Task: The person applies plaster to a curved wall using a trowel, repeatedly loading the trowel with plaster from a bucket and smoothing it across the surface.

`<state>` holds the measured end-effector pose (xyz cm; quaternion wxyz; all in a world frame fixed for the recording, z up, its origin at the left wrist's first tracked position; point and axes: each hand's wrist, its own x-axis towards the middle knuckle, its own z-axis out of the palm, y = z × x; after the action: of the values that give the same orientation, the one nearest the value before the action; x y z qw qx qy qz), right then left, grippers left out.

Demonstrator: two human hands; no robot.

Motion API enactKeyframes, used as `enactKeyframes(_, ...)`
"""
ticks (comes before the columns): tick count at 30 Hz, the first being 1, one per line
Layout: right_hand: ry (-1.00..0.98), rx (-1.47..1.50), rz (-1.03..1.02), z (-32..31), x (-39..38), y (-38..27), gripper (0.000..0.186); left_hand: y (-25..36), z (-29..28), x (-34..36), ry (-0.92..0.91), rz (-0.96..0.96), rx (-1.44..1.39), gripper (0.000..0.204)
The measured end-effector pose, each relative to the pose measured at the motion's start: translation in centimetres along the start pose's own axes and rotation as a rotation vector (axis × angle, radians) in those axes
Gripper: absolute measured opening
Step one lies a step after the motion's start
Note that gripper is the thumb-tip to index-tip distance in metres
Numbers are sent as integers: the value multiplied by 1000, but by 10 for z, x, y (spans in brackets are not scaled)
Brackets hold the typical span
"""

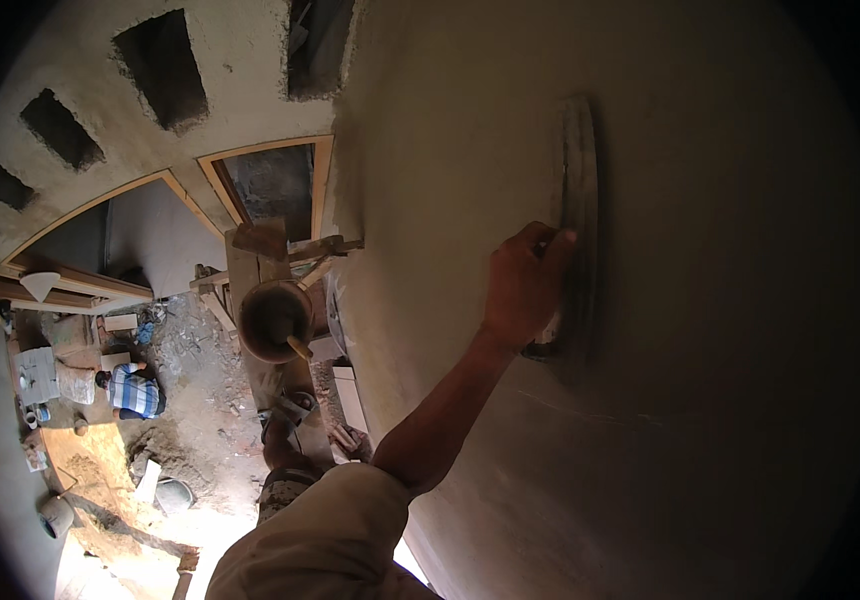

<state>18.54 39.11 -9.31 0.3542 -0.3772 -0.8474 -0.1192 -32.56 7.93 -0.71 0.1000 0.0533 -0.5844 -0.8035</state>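
My right hand (525, 285) is closed round the handle of a long plastering trowel (578, 170). Its narrow metal blade stands nearly upright against the grey plastered wall (710, 300), and my fingers hide most of the handle. My bare forearm reaches up and to the right from a pale sleeve. I do not see my left hand. Left of my arm, a round mortar pan (277, 320) rests on the scaffold plank (245, 270). A short handle-like piece (300, 347) lies at its rim. One of my feet (295, 405) is on the plank below the pan.
Far below on the left, a person in a blue-and-white striped shirt (135, 390) is on the rubble-strewn ground. A bucket (174, 496) stands near a sand heap. Wooden window frames (322, 185) and square openings (160, 70) line the adjoining wall. Scaffold timbers cross beside the pan.
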Motion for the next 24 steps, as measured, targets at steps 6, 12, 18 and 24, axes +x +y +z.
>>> enactKeyframes(6,86,15,10,-57,33,17,66,187,59,-35,-169,350,91,35)
enactKeyframes(12,207,-20,58,-123,53,49,67,310,106,-101,-434,454,214,24)
enactKeyframes(18,294,-74,64,-181,70,67,67,335,200,-235,-473,726,89,29)
enactKeyframes(24,374,-127,82,-221,73,85,67,290,106,-287,-705,691,-269,39)
